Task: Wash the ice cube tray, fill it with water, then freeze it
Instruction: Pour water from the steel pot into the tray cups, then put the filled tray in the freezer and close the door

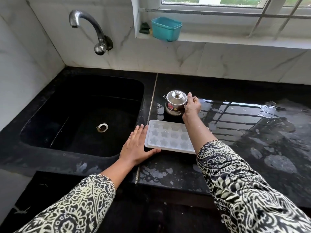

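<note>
A white ice cube tray (165, 137) with star-shaped cells lies flat on the wet black counter, just right of the sink. My left hand (137, 146) rests flat against the tray's left edge, thumb along its near rim, fingers apart. Behind the tray stands a small steel jug (175, 103) with a knobbed lid and a red sticker. My right hand (191, 105) is closed on the jug's right side, at its handle. My right forearm crosses over the tray's right end and hides it.
A black sink (80, 115) with a steel drain (102, 127) fills the left. A curved steel tap (87, 29) sticks out of the wall above it. A teal tub (165, 29) and a dark scrubber (145, 27) sit on the window ledge. The counter (252, 125) to the right is wet.
</note>
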The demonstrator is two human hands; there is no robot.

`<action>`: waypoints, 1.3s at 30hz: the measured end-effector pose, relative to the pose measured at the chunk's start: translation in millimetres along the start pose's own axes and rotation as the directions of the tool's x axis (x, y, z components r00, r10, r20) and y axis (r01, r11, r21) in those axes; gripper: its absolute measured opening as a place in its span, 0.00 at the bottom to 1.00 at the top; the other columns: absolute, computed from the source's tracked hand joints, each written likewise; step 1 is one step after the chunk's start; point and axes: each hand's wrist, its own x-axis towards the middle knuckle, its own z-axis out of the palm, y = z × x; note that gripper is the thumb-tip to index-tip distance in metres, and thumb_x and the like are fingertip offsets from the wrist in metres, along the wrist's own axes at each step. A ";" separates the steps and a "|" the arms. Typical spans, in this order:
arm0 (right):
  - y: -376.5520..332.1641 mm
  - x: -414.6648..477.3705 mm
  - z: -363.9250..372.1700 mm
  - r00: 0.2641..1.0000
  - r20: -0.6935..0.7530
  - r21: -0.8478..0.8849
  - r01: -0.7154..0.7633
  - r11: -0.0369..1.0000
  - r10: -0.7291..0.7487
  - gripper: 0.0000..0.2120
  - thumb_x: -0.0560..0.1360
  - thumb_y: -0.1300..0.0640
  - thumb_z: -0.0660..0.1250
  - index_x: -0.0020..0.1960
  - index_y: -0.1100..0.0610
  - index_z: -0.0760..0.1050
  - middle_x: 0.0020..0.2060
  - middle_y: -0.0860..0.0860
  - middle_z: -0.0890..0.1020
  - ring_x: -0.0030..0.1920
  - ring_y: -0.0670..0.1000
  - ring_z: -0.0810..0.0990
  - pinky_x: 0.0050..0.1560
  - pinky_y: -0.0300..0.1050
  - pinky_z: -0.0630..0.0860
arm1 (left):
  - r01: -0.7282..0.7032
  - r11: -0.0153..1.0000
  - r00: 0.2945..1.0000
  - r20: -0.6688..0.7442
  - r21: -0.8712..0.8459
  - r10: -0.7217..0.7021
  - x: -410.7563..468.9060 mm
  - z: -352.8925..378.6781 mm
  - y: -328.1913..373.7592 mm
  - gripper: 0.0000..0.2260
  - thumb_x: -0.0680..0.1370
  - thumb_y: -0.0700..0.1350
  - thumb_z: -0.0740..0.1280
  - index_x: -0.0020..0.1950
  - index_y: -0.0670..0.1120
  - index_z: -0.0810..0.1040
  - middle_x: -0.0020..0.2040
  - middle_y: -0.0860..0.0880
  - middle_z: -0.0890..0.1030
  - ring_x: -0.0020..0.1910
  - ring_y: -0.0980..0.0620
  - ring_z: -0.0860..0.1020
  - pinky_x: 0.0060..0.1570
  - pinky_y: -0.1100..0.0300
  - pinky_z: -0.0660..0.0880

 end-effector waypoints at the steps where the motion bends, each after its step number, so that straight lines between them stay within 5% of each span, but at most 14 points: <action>1: 0.3 -0.9 1.2 1.000 -0.017 -0.005 0.000 1.000 0.000 0.18 0.78 0.53 0.64 0.32 0.54 0.66 0.30 0.48 0.74 0.34 0.45 0.71 0.39 0.40 0.70 | 0.000 1.000 1.000 -0.001 -0.001 0.000 0.0 -0.1 0.1 0.51 0.66 0.78 0.51 0.79 0.49 0.39 0.79 0.51 0.43 0.77 0.55 0.39 0.75 0.56 0.40; 10: -2.8 -6.0 2.0 0.998 -0.054 -0.180 0.034 0.983 -0.044 0.14 0.78 0.49 0.63 0.37 0.55 0.69 0.38 0.50 0.78 0.42 0.48 0.76 0.42 0.42 0.74 | -0.001 1.000 1.000 -0.001 -0.004 0.001 -1.6 -3.0 0.9 0.51 0.67 0.77 0.51 0.79 0.49 0.40 0.79 0.50 0.43 0.77 0.55 0.39 0.75 0.56 0.40; 13: -18.3 -12.2 -9.7 0.997 -0.004 -0.331 0.069 0.941 -0.074 0.09 0.78 0.50 0.65 0.50 0.55 0.70 0.47 0.52 0.77 0.48 0.50 0.75 0.46 0.43 0.73 | -0.008 1.000 1.000 -0.004 -0.006 0.008 -1.2 -3.0 0.1 0.51 0.67 0.78 0.52 0.79 0.49 0.41 0.79 0.50 0.44 0.77 0.54 0.40 0.75 0.56 0.40; 16: -40.0 -27.0 -36.7 0.989 0.095 -0.427 0.146 0.893 -0.117 0.16 0.77 0.50 0.66 0.59 0.56 0.69 0.50 0.50 0.75 0.51 0.49 0.74 0.48 0.42 0.71 | -0.013 1.000 1.000 -0.001 -0.008 0.013 0.3 -1.7 -2.3 0.53 0.66 0.79 0.51 0.79 0.48 0.40 0.79 0.50 0.44 0.77 0.54 0.40 0.76 0.55 0.41; 19: -51.0 -48.0 -79.5 0.967 0.205 -0.472 0.232 0.850 -0.150 0.12 0.77 0.51 0.66 0.57 0.54 0.70 0.49 0.49 0.76 0.49 0.48 0.76 0.47 0.41 0.75 | -0.037 0.999 0.999 0.002 -0.022 0.037 0.8 -0.9 -4.6 0.55 0.64 0.81 0.50 0.79 0.48 0.40 0.79 0.50 0.44 0.77 0.54 0.41 0.76 0.55 0.41; 23: -45.5 -68.0 -138.6 0.968 0.163 -0.560 0.249 0.790 -0.190 0.10 0.77 0.53 0.66 0.56 0.54 0.72 0.51 0.51 0.78 0.52 0.49 0.77 0.49 0.42 0.75 | -0.064 0.979 0.998 -0.028 -0.193 0.059 -1.3 -4.7 -4.8 0.54 0.63 0.81 0.46 0.79 0.47 0.46 0.79 0.51 0.49 0.77 0.58 0.44 0.76 0.56 0.44; 26: -35.3 -73.3 -168.1 0.976 0.105 -0.677 0.212 0.704 -0.193 0.10 0.78 0.55 0.65 0.57 0.57 0.74 0.50 0.52 0.79 0.49 0.50 0.77 0.38 0.37 0.71 | -0.007 0.899 0.999 -0.047 -0.439 -0.016 -3.3 -11.6 -4.6 0.44 0.70 0.75 0.53 0.78 0.48 0.57 0.78 0.52 0.58 0.75 0.60 0.50 0.73 0.59 0.50; 31: -15.1 -69.9 -184.5 0.991 0.089 -0.816 0.130 0.564 -0.100 0.12 0.76 0.57 0.66 0.59 0.58 0.75 0.51 0.53 0.80 0.52 0.53 0.78 0.53 0.46 0.74 | 0.083 0.792 0.974 -0.118 -0.605 -0.192 -3.5 -21.2 7.4 0.19 0.80 0.48 0.64 0.70 0.45 0.72 0.66 0.49 0.76 0.64 0.53 0.73 0.63 0.62 0.66; 34: -2.7 -68.5 -184.9 0.995 0.095 -0.792 0.098 0.602 -0.038 0.14 0.76 0.57 0.66 0.61 0.56 0.75 0.54 0.55 0.81 0.55 0.55 0.79 0.58 0.56 0.76 | 0.233 0.729 0.957 0.019 -0.643 -0.289 13.2 -27.9 10.6 0.18 0.80 0.47 0.64 0.69 0.45 0.73 0.61 0.49 0.79 0.57 0.51 0.77 0.59 0.59 0.71; 36: 0.4 -70.4 -181.5 0.995 0.094 -0.770 0.100 0.631 -0.044 0.16 0.76 0.56 0.66 0.63 0.56 0.74 0.54 0.54 0.81 0.55 0.53 0.79 0.58 0.56 0.76 | 0.303 0.674 0.947 0.132 -0.673 -0.294 22.9 -30.3 11.1 0.17 0.79 0.48 0.64 0.68 0.46 0.74 0.60 0.48 0.80 0.56 0.48 0.79 0.60 0.49 0.75; 39: 1.4 -73.9 -175.9 0.994 0.089 -0.752 0.111 0.649 -0.066 0.18 0.76 0.56 0.67 0.64 0.57 0.75 0.54 0.53 0.81 0.56 0.52 0.78 0.60 0.53 0.75 | 0.310 0.625 0.946 0.166 -0.716 -0.278 27.3 -30.7 16.5 0.12 0.79 0.42 0.64 0.61 0.45 0.79 0.52 0.48 0.83 0.52 0.49 0.81 0.56 0.47 0.78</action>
